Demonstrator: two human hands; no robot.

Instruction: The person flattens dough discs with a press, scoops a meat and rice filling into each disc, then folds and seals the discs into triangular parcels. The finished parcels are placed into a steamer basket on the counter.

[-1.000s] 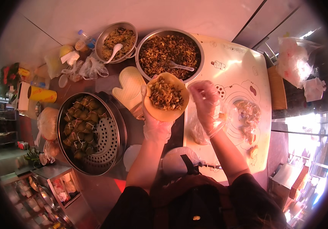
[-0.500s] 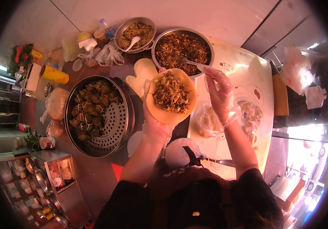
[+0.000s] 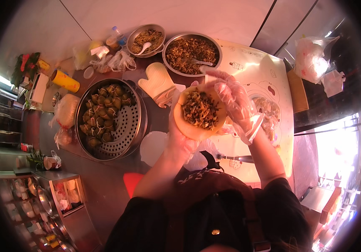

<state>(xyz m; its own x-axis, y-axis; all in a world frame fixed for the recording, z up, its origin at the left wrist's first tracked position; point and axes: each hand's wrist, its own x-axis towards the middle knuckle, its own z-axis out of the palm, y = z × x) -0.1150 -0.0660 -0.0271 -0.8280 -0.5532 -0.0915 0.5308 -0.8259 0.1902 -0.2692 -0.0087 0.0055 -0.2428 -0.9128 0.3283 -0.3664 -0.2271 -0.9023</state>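
Note:
My left hand (image 3: 182,143), in a clear plastic glove, holds a round yellowish dough wrapper (image 3: 197,133) from below and along its left side. A mound of chopped brown filling (image 3: 201,110) lies in the middle of the wrapper. At the wrapper's right edge is my right hand (image 3: 237,101), gloved too, its fingers bent against the dough; its raised upper fingers are slightly blurred. Beyond the hands, a wide metal bowl (image 3: 175,70) is full of the same kind of filling. A spoon (image 3: 201,62) rests in that bowl.
Left stands a steamer pot (image 3: 140,145) with several leaf-wrapped, tied dumplings (image 3: 100,111). An oven mitt (image 3: 157,80) lies beside it. A smaller bowl (image 3: 162,41) holds filling and a white spoon (image 3: 144,48). Right, bagged food (image 3: 268,110) lies on a pale printed mat (image 3: 279,84).
My right hand has left the spoon's handle and moved left to the wrapper's edge. The wrapper in my left hand has shifted slightly right and nearer to me.

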